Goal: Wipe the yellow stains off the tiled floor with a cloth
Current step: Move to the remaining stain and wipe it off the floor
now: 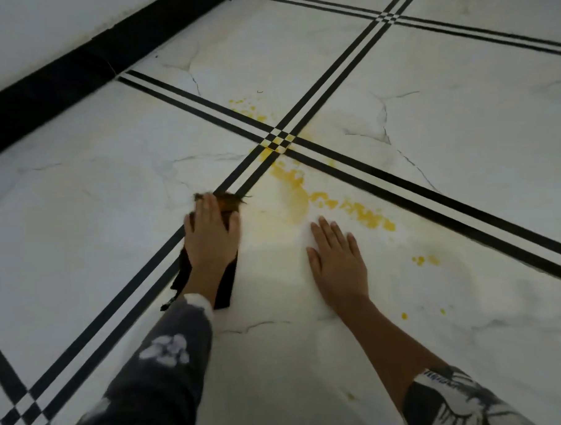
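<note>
At the 10 o'clock edge of the view, a black skirting board (pixel 74 73) is seen running along the base of a pale wall (pixel 23 27). The tiled floor (pixel 79 195) is laid in white marbled tiles, divided by double black lines (pixel 346 53) that cross at a chequered junction (pixel 279 141) near 12 o'clock of centre.

At about 9 o'clock of centre, the left hand (pixel 211 238) is pressed palm-down on a dark cloth (pixel 223 287). Its fingers are extended and held close together, flat on the fabric rather than gripped around it. The cloth is spread beneath the hand across a double black line, with a yellow-brown soiled end (pixel 229 202) showing beyond the fingertips. A dark patterned sleeve (pixel 157 362) covers the left forearm.

Just to the right of centre, the right hand (pixel 337 264) is laid flat on the bare tile, with fingers straight and slightly spread; nothing is held. The forearm is bare, and the sleeve (pixel 454 400) is pushed up near the elbow.

The yellow stains (pixel 353 209) are spread from the junction toward 3 o'clock, passing just beyond the right fingertips. Separate spots (pixel 419 260) lie at 3 o'clock of the right hand, and more specks (pixel 246 112) lie at 11 o'clock of the junction.
</note>
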Action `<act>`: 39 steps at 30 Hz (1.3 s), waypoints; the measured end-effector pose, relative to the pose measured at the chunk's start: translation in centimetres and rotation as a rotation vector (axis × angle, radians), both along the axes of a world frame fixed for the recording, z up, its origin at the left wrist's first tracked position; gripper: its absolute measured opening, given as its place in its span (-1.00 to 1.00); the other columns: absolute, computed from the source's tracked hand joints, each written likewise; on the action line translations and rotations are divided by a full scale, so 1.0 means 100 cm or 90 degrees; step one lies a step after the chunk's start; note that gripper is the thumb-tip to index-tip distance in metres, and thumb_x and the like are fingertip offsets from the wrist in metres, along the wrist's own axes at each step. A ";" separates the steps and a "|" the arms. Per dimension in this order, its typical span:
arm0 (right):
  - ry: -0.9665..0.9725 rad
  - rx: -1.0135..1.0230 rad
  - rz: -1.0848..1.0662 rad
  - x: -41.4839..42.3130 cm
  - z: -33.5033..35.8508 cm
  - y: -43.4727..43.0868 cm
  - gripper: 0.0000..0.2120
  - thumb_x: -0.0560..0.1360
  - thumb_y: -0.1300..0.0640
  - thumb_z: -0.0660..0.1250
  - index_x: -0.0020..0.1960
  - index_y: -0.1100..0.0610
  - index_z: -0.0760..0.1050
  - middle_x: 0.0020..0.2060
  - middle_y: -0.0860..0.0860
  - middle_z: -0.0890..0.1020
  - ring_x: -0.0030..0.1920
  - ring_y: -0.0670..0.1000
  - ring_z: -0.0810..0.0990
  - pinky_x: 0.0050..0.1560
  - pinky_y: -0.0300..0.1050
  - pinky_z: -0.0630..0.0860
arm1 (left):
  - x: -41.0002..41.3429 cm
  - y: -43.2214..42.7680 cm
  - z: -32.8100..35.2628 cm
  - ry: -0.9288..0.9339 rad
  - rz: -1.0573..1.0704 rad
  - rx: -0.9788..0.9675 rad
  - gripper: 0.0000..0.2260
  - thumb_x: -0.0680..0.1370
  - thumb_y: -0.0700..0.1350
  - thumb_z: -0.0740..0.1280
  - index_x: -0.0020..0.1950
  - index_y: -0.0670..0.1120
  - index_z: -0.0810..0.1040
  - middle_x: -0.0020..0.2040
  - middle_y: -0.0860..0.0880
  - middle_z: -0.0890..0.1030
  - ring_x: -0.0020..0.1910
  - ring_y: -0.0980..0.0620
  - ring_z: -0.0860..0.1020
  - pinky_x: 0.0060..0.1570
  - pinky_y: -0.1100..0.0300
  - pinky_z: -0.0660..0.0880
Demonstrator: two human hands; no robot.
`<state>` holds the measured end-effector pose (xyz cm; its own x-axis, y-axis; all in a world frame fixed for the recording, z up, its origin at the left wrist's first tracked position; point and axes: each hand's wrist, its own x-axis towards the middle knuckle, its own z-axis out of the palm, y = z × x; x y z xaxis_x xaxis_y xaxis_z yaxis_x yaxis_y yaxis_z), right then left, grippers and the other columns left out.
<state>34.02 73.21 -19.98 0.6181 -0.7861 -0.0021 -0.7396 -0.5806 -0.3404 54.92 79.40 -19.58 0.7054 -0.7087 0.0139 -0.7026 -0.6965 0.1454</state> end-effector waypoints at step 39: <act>-0.001 -0.028 -0.373 -0.208 0.008 -0.027 -0.28 0.47 -0.22 -0.28 0.48 0.13 0.13 0.47 0.09 0.21 0.48 0.10 0.14 0.45 0.08 0.01 | -0.207 -0.135 -0.007 0.011 -0.320 -0.011 -0.43 0.61 0.13 -0.03 0.54 -0.15 0.04 0.54 -0.12 0.12 0.52 -0.02 0.04 0.47 0.02 -0.05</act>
<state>13.20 70.50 -19.14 0.0800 -0.9961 0.0382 -0.9412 -0.0882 -0.3260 34.24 65.89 -20.24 0.2767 -0.9607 0.0200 -0.9482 -0.2696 0.1677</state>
